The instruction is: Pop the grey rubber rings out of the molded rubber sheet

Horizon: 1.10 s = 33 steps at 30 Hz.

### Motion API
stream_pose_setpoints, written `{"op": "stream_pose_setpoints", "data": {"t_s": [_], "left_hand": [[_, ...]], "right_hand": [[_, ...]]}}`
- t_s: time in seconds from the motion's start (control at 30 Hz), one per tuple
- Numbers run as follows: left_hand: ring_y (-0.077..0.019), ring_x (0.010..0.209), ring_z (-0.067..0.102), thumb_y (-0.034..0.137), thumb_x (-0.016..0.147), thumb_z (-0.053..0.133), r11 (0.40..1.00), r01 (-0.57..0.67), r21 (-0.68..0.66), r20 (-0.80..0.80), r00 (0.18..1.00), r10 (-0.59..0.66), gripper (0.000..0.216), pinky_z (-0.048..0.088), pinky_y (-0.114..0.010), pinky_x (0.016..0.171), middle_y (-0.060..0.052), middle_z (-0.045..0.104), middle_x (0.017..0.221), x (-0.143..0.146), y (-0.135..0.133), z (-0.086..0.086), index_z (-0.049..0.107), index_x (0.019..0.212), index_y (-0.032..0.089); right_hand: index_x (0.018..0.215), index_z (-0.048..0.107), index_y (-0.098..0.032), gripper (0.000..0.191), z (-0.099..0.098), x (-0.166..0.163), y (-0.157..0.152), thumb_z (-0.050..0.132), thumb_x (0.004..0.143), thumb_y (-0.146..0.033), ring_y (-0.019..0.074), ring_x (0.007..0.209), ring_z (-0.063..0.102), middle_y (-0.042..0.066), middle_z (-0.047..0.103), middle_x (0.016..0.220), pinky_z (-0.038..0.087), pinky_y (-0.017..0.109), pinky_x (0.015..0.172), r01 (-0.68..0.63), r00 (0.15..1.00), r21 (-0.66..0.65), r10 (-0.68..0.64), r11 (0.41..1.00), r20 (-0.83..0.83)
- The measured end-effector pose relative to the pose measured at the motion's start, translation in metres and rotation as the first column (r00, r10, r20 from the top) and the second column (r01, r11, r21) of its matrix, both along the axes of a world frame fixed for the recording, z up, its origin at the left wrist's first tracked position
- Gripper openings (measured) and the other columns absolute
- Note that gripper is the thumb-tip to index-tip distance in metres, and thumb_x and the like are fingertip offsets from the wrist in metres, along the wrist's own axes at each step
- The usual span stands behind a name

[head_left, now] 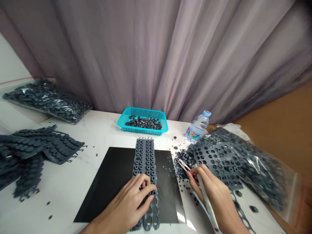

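A long dark grey moulded rubber sheet [145,156] with rows of ring-shaped parts lies lengthwise on a black mat [102,182]. My left hand [133,198] rests on its near half, fingers curled in and pressed against the sheet; what lies under the fingertips is partly hidden. Empty round holes show at the sheet's near end. To the right, my right hand [211,191] is closed around tweezers [186,166], whose tips point at a pile of small black rubber parts [184,156]. Whether the tips hold a part is too small to tell.
A turquoise basket [142,131] of black parts stands at the back. Behind the pile are a water bottle [197,126], a punched-out sheet [216,162] and a filled plastic bag [258,169]. More sheets [41,146] and another full bag [51,99] lie left.
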<state>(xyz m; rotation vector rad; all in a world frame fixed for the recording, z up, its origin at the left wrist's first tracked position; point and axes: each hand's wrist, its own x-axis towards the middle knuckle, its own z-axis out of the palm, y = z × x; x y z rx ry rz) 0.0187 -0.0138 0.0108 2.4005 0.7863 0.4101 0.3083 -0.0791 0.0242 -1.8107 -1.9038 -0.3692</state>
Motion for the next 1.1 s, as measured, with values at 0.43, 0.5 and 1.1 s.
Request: {"op": "stream_pose_setpoints", "data": {"t_s": [0.43,0.5,1.1], "left_hand": [[-0.025,0.112,0.06,0.019,0.105,0.051,0.999,0.007,0.052,-0.001,1.0,-0.007,0.024,0.052,-0.048,0.101,-0.006,0.058,0.119,0.002,0.001,-0.002,0.061,0.125,0.026],[-0.025,0.111,0.06,0.019,0.104,0.053,0.999,0.004,0.053,0.006,1.0,-0.004,0.023,0.053,-0.047,0.1,-0.006,0.059,0.118,0.002,0.001,-0.002,0.062,0.124,0.026],[-0.0242,0.111,0.064,0.024,0.102,0.059,0.988,0.055,0.147,-0.002,0.998,-0.055,0.015,0.053,-0.04,0.096,-0.003,0.064,0.114,0.005,0.012,0.0,0.065,0.116,0.025]], "right_hand": [[0.125,0.059,-0.02,0.024,-0.031,-0.044,-0.005,0.045,0.108,-0.028,0.0154,0.064,0.067,0.003,0.073,0.083,0.052,0.023,0.064,-0.284,0.875,-0.149,0.192,0.947,-0.445],[0.108,0.063,-0.021,0.02,-0.024,-0.05,-0.007,0.046,0.107,-0.032,0.0149,0.065,0.066,0.002,0.071,0.08,0.05,0.022,0.064,-0.325,0.804,-0.181,0.171,0.928,-0.57],[0.095,0.063,-0.019,0.032,-0.021,-0.056,0.0,0.064,0.096,-0.051,0.012,0.055,0.056,-0.002,0.059,0.072,0.048,0.021,0.048,-0.468,0.368,-0.26,-0.081,0.845,-0.926]]}}
